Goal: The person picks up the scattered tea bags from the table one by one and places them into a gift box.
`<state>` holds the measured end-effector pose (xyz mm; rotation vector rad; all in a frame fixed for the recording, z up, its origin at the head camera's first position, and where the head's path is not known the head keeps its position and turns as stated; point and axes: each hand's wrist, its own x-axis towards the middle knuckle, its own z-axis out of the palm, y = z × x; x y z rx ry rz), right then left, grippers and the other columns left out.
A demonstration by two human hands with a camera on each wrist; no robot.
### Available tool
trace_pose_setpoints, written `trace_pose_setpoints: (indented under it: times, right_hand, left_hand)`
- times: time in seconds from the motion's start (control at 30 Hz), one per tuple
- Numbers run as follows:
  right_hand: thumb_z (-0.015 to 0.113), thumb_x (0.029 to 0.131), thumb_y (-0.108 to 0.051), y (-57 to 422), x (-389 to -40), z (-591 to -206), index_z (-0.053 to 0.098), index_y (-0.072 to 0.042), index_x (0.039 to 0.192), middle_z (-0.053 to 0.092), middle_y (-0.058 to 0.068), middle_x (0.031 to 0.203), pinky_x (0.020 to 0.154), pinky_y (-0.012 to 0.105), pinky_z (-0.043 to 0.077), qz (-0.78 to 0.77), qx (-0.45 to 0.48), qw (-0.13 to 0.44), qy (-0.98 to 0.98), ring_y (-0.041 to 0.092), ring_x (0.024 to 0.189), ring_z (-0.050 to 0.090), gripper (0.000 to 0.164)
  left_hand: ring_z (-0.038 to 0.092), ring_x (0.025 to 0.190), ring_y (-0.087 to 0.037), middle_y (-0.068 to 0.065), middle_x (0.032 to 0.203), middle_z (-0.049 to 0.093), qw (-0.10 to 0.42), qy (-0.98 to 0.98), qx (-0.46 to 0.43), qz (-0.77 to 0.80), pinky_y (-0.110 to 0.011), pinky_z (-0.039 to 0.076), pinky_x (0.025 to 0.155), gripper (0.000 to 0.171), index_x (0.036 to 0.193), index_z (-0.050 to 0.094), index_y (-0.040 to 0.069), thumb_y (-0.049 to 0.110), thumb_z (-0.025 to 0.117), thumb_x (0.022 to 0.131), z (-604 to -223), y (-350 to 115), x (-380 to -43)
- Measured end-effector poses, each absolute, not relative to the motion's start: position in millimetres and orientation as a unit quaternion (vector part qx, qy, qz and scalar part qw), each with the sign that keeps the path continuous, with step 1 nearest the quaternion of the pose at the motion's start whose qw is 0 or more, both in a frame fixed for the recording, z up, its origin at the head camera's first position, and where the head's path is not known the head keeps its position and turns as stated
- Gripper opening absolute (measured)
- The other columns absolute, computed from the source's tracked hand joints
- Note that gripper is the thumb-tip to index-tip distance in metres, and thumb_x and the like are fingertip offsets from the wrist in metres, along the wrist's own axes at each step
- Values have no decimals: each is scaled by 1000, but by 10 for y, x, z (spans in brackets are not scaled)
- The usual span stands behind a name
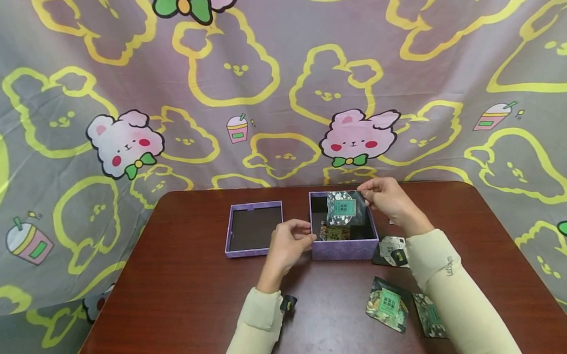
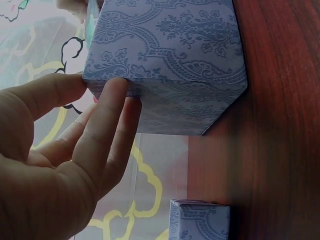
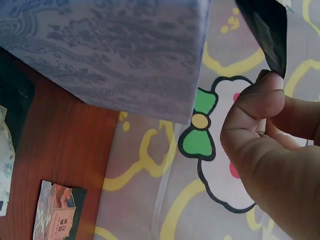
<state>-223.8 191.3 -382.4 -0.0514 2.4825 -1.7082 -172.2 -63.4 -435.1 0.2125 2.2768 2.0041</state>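
My right hand [image 1: 389,199] pinches the corner of a dark sachet [image 1: 344,208] with a teal label and holds it over the uncovered purple patterned box [image 1: 345,250]. In the right wrist view the sachet's dark end [image 3: 272,37] rises from between thumb and finger. Inside the box lies another sachet [image 1: 336,233] with a yellowish label. My left hand [image 1: 289,246] touches the box's left side near the front; in the left wrist view its extended fingers [image 2: 102,122] meet the box edge [image 2: 165,82].
The shallow purple lid [image 1: 256,251] lies left of the box, its dark inside up. Right of the box is a white-and-black sachet [image 1: 392,250]. Two green-labelled sachets [image 1: 387,305] [image 1: 430,316] lie nearer the front. A small dark packet [image 1: 288,304] shows beside the left sleeve.
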Motion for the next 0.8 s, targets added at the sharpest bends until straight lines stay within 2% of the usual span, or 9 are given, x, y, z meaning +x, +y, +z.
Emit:
trace_pose_setpoints:
  times: [0.17, 0.3, 0.4, 0.53, 0.8]
  right_hand:
    - [44, 96, -4, 1840, -2220, -3861, 58, 4, 104, 55, 17, 85, 62, 40, 52, -531, -37, 62, 844, 30, 73, 54, 19]
    - [44, 95, -4, 1790, -2208, -3883, 59, 5, 101, 55, 18, 77, 55, 34, 50, -510, -54, 54, 856, 35, 72, 54, 19]
    - [44, 96, -7, 1766, -2195, -3907, 60, 1, 99, 56, 16, 75, 49, 30, 45, -481, -57, 46, 874, 31, 67, 53, 19]
    - [43, 97, -11, 1715, -2169, -3922, 61, -5, 97, 57, 12, 76, 48, 30, 42, -429, -52, 41, 901, 23, 64, 53, 19]
    - [46, 92, -5, 1602, -2151, -3933, 64, -7, 94, 60, 8, 82, 54, 30, 40, -359, -64, 15, 931, 21, 64, 47, 18]
  left_hand:
    - [66, 74, -19, -14, 87, 64, 52, 749, 65, 657, -29, 56, 58, 24, 96, 64, -1, -2, 73, 75, -4409, -633, -1741]
    - [66, 74, -19, -13, 86, 64, 49, 750, 69, 657, -29, 56, 58, 24, 96, 64, 0, 0, 73, 74, -4401, -637, -1738]
    - [66, 76, -23, -17, 88, 63, 50, 752, 73, 654, -31, 57, 59, 23, 97, 63, -3, -2, 72, 75, -4340, -634, -1718]
    - [66, 75, -24, -18, 88, 64, 50, 753, 74, 652, -32, 57, 59, 23, 97, 63, -3, -3, 71, 75, -4331, -633, -1715]
    - [66, 72, -17, -10, 85, 64, 46, 755, 66, 650, -29, 56, 58, 23, 96, 64, 1, -1, 73, 75, -4383, -624, -1729]
